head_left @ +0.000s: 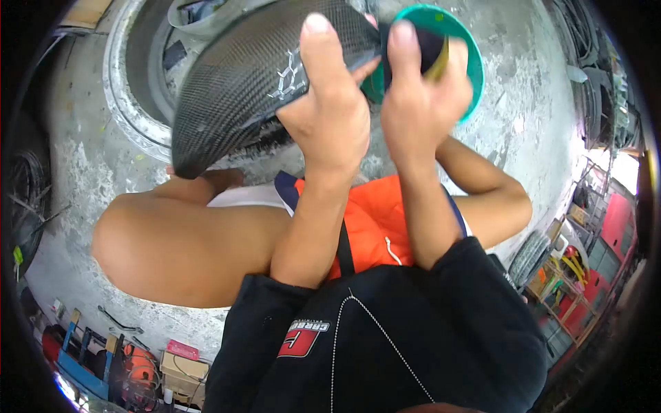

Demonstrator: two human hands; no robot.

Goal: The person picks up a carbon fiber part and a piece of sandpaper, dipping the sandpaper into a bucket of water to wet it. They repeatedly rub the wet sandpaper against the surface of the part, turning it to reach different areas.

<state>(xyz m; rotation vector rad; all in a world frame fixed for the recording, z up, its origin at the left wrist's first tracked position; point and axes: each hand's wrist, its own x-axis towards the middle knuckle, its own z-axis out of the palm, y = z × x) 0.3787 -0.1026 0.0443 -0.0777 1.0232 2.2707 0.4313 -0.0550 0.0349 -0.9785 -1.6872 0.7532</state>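
A curved, glossy black carbon-fibre panel [234, 76] with a small silvery emblem is tilted up in front of me. My left hand [330, 103] is closed on its near edge, the thumb stretched over the woven surface. At the panel's right end, my right hand [427, 103] grips a dark pad with a yellowish edge [432, 56], somewhat smeared by motion. The pad sits right at the narrow tip of the panel. Behind the right hand stands a green bucket [475, 76], partly covered by the hand and pad.
A large round grey tub [117, 82] stands at the upper left, with a pale basin [189, 19] at its far side. Tyres [529, 256] and a cluttered rack [568, 275] line the right. Boxes [182, 372] and blue-framed equipment [82, 365] lie at the lower left.
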